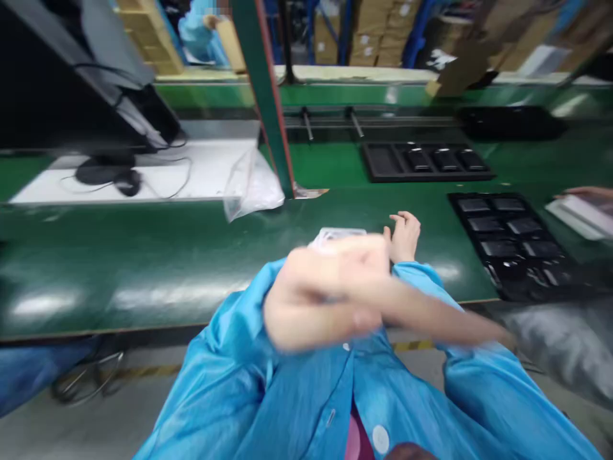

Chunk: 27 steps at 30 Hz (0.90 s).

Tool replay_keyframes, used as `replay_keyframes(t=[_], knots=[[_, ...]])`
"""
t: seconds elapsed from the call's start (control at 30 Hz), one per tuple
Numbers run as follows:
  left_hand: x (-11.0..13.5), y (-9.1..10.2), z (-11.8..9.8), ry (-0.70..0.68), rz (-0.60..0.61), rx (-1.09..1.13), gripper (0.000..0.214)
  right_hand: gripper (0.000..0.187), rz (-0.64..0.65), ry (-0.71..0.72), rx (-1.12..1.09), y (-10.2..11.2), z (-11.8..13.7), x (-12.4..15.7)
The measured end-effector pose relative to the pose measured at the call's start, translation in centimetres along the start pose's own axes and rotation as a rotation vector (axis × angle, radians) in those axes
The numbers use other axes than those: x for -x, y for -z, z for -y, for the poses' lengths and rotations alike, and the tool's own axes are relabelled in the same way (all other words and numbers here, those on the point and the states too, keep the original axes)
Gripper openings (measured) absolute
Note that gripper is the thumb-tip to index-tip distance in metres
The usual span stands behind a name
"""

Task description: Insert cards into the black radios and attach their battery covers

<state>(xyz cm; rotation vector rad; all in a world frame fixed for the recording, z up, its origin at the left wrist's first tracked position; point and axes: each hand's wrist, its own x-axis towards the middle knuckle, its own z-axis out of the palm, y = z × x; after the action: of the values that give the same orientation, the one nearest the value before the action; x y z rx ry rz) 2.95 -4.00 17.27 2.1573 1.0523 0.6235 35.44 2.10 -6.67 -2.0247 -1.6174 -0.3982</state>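
My left hand (330, 287) is raised close to the camera and smeared by motion. One long finger stretches out to the right, with the thumb apart below it, and I see nothing held. Behind this hand, a white object with a frame-like edge (342, 231) lies on the green table (167, 255), mostly hidden. My right hand (405, 236) rests at the table just right of the white object, fingers apart and slightly bent, with nothing visible in it. Both arms wear blue sleeves.
Black trays (514, 233) with dark parts lie at right; another black tray (390, 163) sits farther back. Another person's hand (591, 191) is by a white box (582, 214). A plastic bag (253, 185) lies beside the green post (268, 96). A monitor (52, 89) stands left.
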Motion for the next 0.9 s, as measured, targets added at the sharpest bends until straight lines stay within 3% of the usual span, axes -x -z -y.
replay_keyframes(t=[0.03,0.07,0.1,0.2,0.33,0.43,0.7,0.9], knots=[[-1.0,-0.4,1.3,-0.075,0.015,0.108,0.064,0.038,0.011,0.041,-0.038,-0.4,1.1,-0.2],[-1.8,-0.8,2.7,-0.270,0.036,0.360,0.054,0.038,0.022,0.083,-0.076,-0.7,2.3,-0.4],[-2.3,-1.1,3.9,-0.365,0.044,0.488,0.044,0.038,0.032,0.124,-0.112,-1.1,3.5,-0.6],[-2.4,-1.4,6.5,-0.509,0.012,0.593,0.023,0.038,0.059,0.223,-0.204,-2.1,7.2,-1.3],[-1.3,-0.9,7.9,-0.599,-0.060,0.311,0.028,0.036,0.060,0.304,-0.283,-3.4,11.1,-2.4],[-0.7,-0.6,9.0,-0.638,-0.123,0.053,0.030,0.034,0.033,0.339,-0.329,-4.2,12.5,-3.3],[-0.4,0.6,11.5,-0.510,-0.373,-0.714,0.027,0.034,-0.007,0.349,-0.409,-4.9,12.2,-3.9],[-0.8,1.3,13.2,-0.437,-0.415,-0.963,0.025,0.031,0.024,0.362,-0.458,-4.8,12.4,-3.8]])
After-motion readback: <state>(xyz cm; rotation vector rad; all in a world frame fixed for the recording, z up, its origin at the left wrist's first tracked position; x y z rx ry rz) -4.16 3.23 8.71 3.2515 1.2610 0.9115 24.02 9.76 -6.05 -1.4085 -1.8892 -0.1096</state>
